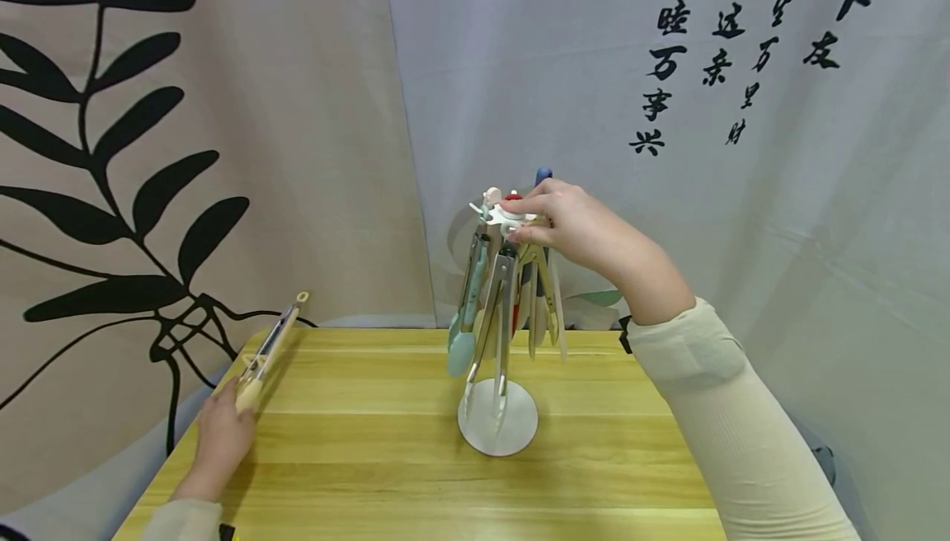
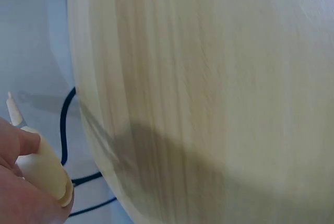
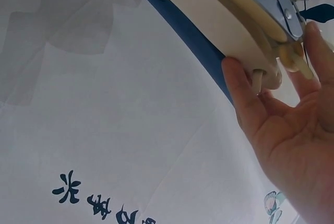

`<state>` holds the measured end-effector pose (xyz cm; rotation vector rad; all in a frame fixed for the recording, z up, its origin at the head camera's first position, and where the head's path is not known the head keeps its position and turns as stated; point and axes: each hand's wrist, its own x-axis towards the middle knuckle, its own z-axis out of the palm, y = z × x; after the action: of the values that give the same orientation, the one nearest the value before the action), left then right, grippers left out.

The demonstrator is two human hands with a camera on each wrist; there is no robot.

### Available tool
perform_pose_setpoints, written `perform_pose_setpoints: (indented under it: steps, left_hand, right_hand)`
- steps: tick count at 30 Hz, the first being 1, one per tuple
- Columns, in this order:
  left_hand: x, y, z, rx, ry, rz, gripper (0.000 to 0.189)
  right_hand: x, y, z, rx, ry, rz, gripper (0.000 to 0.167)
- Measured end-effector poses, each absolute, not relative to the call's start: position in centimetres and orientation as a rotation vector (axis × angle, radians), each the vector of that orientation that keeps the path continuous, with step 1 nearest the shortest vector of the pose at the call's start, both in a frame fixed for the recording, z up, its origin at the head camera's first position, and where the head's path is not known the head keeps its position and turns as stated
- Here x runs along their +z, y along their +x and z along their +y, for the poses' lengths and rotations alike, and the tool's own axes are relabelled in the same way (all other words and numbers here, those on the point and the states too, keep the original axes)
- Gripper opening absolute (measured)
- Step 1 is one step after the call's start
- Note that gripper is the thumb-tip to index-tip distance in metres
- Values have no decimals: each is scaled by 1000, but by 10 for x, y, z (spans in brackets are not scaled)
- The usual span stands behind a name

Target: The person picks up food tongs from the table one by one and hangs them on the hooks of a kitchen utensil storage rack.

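Observation:
Near the table's left edge, my left hand [image 1: 223,434] grips cream and metal tongs [image 1: 276,339], tilted with the looped end pointing away. In the left wrist view, the fingers curl round a rounded cream end [image 2: 44,174]. My right hand [image 1: 567,215] reaches to the top of a white utensil rack [image 1: 497,430], thumb and fingers around its hooked crown. Teal tongs [image 1: 475,277], a cream utensil [image 1: 549,285] and other utensils hang below the crown. In the right wrist view, the fingers are spread at the hooks, one touching a cream handle [image 3: 224,20].
The rack's round base stands on a light wooden table [image 1: 356,458]. A pale curtain [image 1: 319,112] with a black plant print and dark written characters hangs behind. Utensils crowd closely around the rack's post.

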<state>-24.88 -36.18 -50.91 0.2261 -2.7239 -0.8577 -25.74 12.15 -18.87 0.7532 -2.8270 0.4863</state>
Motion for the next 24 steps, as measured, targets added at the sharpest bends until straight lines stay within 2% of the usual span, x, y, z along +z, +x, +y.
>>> perform_pose_setpoints:
  steps: [24]
  left_hand:
    - [-477, -257, -315, -1141, 156, -2575, 63]
  right_hand:
    - [-188, -258, 123, 485, 756, -2827, 48]
